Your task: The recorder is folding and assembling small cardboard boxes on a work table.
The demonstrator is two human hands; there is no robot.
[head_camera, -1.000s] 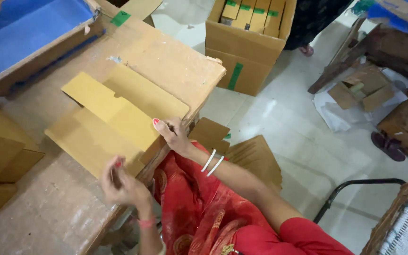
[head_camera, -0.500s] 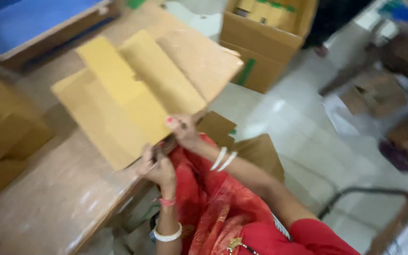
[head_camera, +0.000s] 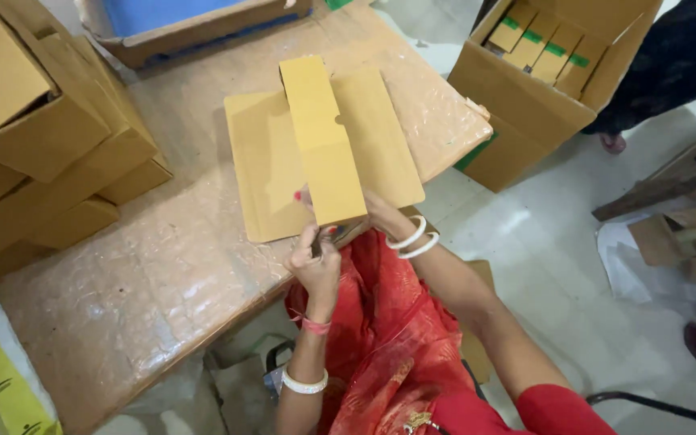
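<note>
A flat yellow-brown cardboard blank (head_camera: 271,161) lies on the table near its front edge. A long narrow panel (head_camera: 320,137) of it stands folded up over the middle. My left hand (head_camera: 316,262) pinches the near end of that panel from below. Only part of my right hand (head_camera: 376,211) shows, at the panel's near right corner with white bangles on the wrist; its fingers are tucked behind the cardboard and grip it.
The table (head_camera: 163,274) is covered in plastic film. Folded cardboard boxes (head_camera: 42,137) are stacked at the left. A box with a blue lining (head_camera: 195,20) sits at the back. An open carton of small boxes (head_camera: 533,72) stands on the floor, beside a person in dark clothes (head_camera: 670,64).
The cardboard blank has been drawn toward the table's front edge. Both hands have come together at its near end, and a narrow panel now stands folded over the sheet.
</note>
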